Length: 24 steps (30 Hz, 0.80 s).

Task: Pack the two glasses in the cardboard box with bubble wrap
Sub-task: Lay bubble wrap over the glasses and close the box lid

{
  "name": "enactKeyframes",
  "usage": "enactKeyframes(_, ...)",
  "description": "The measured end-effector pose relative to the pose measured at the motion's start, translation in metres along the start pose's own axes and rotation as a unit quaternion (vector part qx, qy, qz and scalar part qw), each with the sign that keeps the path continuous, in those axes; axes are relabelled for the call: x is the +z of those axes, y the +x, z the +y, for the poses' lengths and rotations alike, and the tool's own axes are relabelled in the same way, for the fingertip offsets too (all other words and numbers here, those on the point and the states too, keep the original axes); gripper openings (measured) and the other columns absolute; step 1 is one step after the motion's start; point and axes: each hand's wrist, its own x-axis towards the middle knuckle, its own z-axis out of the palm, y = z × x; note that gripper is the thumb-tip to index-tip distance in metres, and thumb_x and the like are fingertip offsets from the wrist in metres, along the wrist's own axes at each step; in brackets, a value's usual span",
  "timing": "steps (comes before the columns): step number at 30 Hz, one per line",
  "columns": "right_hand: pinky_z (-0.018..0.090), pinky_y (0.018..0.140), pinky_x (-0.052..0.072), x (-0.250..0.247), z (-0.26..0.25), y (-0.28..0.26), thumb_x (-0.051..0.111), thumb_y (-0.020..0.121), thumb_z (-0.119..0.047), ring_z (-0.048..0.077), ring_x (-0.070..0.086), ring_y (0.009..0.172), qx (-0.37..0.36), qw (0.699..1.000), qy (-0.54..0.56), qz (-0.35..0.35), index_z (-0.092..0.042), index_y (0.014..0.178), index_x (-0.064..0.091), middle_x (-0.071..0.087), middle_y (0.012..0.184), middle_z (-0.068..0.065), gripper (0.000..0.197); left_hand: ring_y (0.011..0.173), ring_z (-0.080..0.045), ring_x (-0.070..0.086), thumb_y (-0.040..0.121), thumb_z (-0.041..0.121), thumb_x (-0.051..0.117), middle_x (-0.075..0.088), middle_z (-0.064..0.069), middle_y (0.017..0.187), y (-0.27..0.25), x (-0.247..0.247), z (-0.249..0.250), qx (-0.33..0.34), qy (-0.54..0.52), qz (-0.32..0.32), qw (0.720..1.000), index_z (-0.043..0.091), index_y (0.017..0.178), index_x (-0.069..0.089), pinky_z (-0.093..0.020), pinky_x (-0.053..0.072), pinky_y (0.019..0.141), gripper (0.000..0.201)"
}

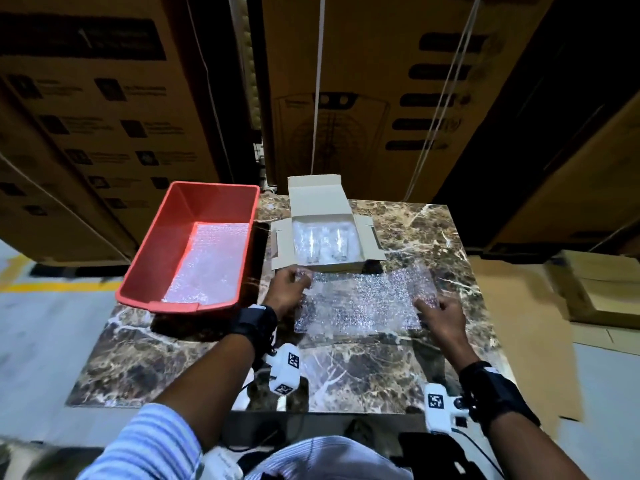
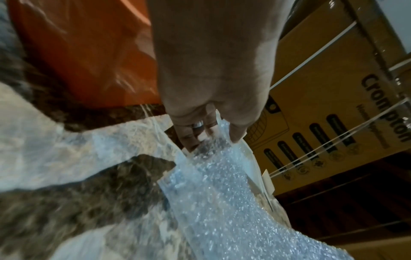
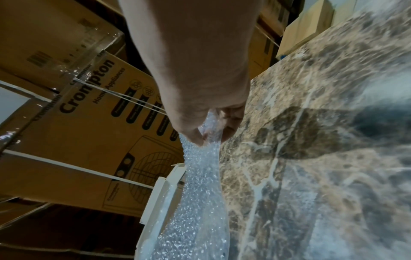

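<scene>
Marble, brown with white veins, is what you've got under everything: the desk (image 1: 346, 368) nearest you is bare stone, then comes the clear bubble wrap sheet (image 1: 363, 303) stretched between your hands. Your left hand (image 1: 287, 292) pinches its left end, thumb over the top and fingers curled under, and your right hand (image 1: 441, 315) pinches the right end the same way; both wrist views show the film bunched in the grip. So the sheet's long axis runs left to right, straight across in front of you.

Just beyond its far edge sits the small open grey cardboard box (image 1: 329, 237), flaps spread, lid standing at the back. The two clear drinking glasses (image 1: 323, 245) lie side by side inside, already on a layer of wrap, long axes pointing away from you. That's crosswise to your sheet, worth noting. The box is dead ahead but closer to your left hand, so I'd guess the sheet goes forward and slightly left to cover them.

Off to the left, the red plastic tub (image 1: 166, 237) holds more wrap.
</scene>
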Motion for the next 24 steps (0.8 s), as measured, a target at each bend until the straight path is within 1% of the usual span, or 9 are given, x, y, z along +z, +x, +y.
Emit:
enactKeyframes(3,0.043,0.059,0.050,-0.003,0.017,0.004,0.081,0.086,-0.024,0.026,0.062,0.062,0.019,1.000,-0.004,0.020,-0.021,0.067,0.049,0.062,0.064,0.009,0.038,0.069,-0.023,0.060,0.099,0.009,0.066,0.065,-0.005,0.075,-0.003,0.019,-0.018,-0.029,0.013,-0.006,0.999,0.013,0.091,0.068,-0.031,0.050,0.063,0.009)
enactKeyframes(8,0.058,0.065,0.058,-0.008,0.051,0.018,0.083,0.077,-0.043,0.032,0.069,0.062,0.034,0.999,-0.040,0.005,-0.022,0.068,0.048,0.066,0.066,0.018,0.042,0.068,-0.012,0.061,0.098,0.010,0.067,0.069,-0.006,0.087,-0.008,0.033,-0.032,-0.041,0.050,-0.009,0.998,0.006,0.104,0.070,-0.016,0.049,0.059,0.008)
enactKeyframes(10,0.055,0.065,0.058,-0.007,0.054,0.018,0.083,0.075,-0.047,0.036,0.071,0.066,0.033,0.998,-0.054,0.007,-0.021,0.065,0.048,0.066,0.064,0.014,0.044,0.073,-0.017,0.064,0.095,0.011,0.069,0.071,-0.004,0.091,-0.007,0.033,-0.033,-0.048,0.062,-0.006,0.997,0.011,0.106,0.070,-0.024,0.052,0.068,0.011)
enactKeyframes(13,0.039,0.055,0.050,-0.006,0.030,-0.002,0.080,0.087,-0.031,0.024,0.058,0.057,0.015,0.997,-0.077,0.020,-0.022,0.062,0.045,0.056,0.059,0.002,0.043,0.079,-0.022,0.063,0.095,0.014,0.071,0.068,-0.004,0.092,-0.006,0.030,-0.031,-0.051,0.067,-0.007,0.996,0.017,0.109,0.066,-0.030,0.049,0.071,0.015)
enactKeyframes(16,0.027,0.051,0.043,-0.004,0.021,-0.010,0.073,0.094,-0.024,0.028,0.061,0.062,-0.005,0.994,-0.111,0.004,-0.020,0.084,0.062,0.061,0.068,-0.004,0.015,0.084,-0.022,0.060,0.095,0.012,0.071,0.064,-0.009,0.100,-0.003,0.026,-0.029,-0.038,0.091,-0.009,0.995,0.018,0.113,0.063,-0.029,0.047,0.072,0.021)
enactKeyframes(17,0.027,0.052,0.048,-0.003,0.020,-0.011,0.072,0.095,-0.023,0.032,0.067,0.069,-0.007,0.994,-0.108,0.003,-0.010,0.105,0.070,0.068,0.078,-0.001,0.017,0.090,-0.023,0.060,0.093,0.011,0.074,0.064,-0.010,0.106,-0.003,0.025,-0.029,-0.037,0.101,-0.014,0.994,0.017,0.117,0.062,-0.030,0.049,0.078,0.027)
enactKeyframes(19,0.022,0.055,0.051,0.001,0.016,-0.013,0.070,0.096,-0.018,0.035,0.071,0.083,-0.010,0.994,-0.107,0.017,-0.002,0.134,0.062,0.072,0.106,0.008,0.042,0.100,-0.026,0.059,0.086,0.012,0.081,0.058,-0.011,0.117,-0.001,0.022,-0.030,-0.025,0.152,-0.022,0.988,0.016,0.128,0.059,-0.036,0.052,0.088,0.047)
enactKeyframes(22,0.010,0.053,0.037,0.005,0.010,-0.018,0.068,0.095,-0.009,0.015,0.059,0.075,-0.018,0.993,-0.115,0.028,-0.003,0.136,0.060,0.065,0.127,0.012,0.042,0.108,-0.027,0.052,0.078,0.011,0.086,0.046,-0.010,0.120,-0.002,0.015,-0.032,-0.008,0.230,-0.035,0.973,0.021,0.136,0.052,-0.037,0.048,0.094,0.068)
enactKeyframes(24,0.012,0.046,0.035,0.008,0.007,-0.020,0.068,0.095,-0.010,0.010,0.056,0.065,-0.021,0.992,-0.119,0.042,-0.007,0.129,0.065,0.069,0.122,0.013,0.035,0.111,-0.027,0.050,0.074,0.012,0.088,0.041,-0.008,0.119,-0.003,0.010,-0.036,-0.006,0.267,-0.049,0.962,0.025,0.130,0.056,-0.033,0.045,0.094,0.066)
